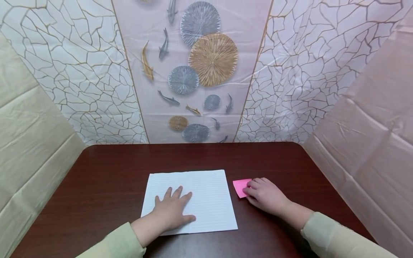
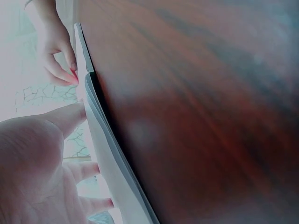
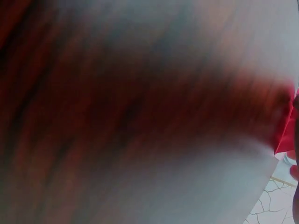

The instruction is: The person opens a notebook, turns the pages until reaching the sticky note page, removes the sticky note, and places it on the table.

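Observation:
An open notebook (image 1: 209,204) with lined white pages lies on the table. My left hand (image 1: 171,211) rests on its left page with fingers and thumb spread apart. Edge-on in the left wrist view, the notebook pages (image 2: 105,140) sit under the fingertips of that hand. To the right of the notebook, my right hand (image 1: 266,195) pinches a pink sticky note (image 1: 240,187) by its right side, between thumb and fingers. Part of the note (image 3: 284,135) shows at the right edge of the right wrist view; the fingers cover the rest.
The dark reddish-brown table (image 1: 106,186) has rounded far corners. Behind it hangs a patterned cloth (image 1: 193,107) with fish and round leaf shapes. Pale cloth walls (image 1: 364,118) close in both sides.

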Available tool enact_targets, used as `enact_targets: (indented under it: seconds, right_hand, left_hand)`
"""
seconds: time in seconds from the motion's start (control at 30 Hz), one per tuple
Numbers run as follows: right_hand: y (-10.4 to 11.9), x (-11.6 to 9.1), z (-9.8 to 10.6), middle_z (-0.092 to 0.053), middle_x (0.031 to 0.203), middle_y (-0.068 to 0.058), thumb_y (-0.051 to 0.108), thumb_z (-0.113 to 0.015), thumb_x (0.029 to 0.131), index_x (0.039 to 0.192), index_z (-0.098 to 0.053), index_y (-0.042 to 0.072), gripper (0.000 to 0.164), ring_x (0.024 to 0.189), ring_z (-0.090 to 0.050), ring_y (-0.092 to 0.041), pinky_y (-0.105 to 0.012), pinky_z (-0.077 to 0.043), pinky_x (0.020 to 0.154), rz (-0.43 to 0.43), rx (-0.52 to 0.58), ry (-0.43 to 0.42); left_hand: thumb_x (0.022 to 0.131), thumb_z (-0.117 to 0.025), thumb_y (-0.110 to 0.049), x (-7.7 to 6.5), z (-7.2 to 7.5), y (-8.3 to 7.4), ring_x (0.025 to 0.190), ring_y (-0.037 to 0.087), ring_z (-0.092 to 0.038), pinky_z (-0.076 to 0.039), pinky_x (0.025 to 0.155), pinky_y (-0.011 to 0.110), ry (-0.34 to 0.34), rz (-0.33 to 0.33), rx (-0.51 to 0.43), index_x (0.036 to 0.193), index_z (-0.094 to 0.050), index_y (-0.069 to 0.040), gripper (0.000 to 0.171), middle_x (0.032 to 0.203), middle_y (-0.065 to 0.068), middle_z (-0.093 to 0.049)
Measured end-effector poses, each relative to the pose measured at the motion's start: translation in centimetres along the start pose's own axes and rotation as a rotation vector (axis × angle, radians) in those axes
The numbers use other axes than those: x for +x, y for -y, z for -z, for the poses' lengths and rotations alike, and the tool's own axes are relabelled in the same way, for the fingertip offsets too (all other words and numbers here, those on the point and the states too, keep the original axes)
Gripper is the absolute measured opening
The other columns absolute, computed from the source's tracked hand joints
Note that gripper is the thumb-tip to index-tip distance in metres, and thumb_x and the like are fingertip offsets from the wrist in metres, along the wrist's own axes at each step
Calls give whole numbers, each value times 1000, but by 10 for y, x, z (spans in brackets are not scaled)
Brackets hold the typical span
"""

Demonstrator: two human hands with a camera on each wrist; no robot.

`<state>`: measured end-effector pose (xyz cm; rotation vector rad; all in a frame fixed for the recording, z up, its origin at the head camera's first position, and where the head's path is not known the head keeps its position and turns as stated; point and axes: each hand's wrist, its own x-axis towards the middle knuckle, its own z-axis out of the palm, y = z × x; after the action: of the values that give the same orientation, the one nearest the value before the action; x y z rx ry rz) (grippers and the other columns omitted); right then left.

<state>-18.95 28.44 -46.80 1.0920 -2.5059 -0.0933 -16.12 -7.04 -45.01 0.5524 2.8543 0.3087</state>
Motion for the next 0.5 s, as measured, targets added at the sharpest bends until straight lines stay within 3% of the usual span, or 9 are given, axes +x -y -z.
enact_targets:
  seconds: [0.3,0.5]
  right_hand:
    - [15,11,0,-58,119,-5,64,-50,82,124,-60,18,62,113,-50,-24,-44,-38,95,-267,60,232]
    - [19,20,-3,-55,123,-6,73,-38,82,129,-56,19,74,115,-48,-26,-47,-36,98,-383,81,298]
  left_hand:
    - [74,-59,-66,-1,1,0,133,45,-23,-20,91,76,-12,-3,2,139,-43,-26,78,147,12,-31]
    - [75,-58,-66,-1,1,-1,133,45,-24,-20,91,75,-15,-5,6,139,-43,-26,77,147,11,-32]
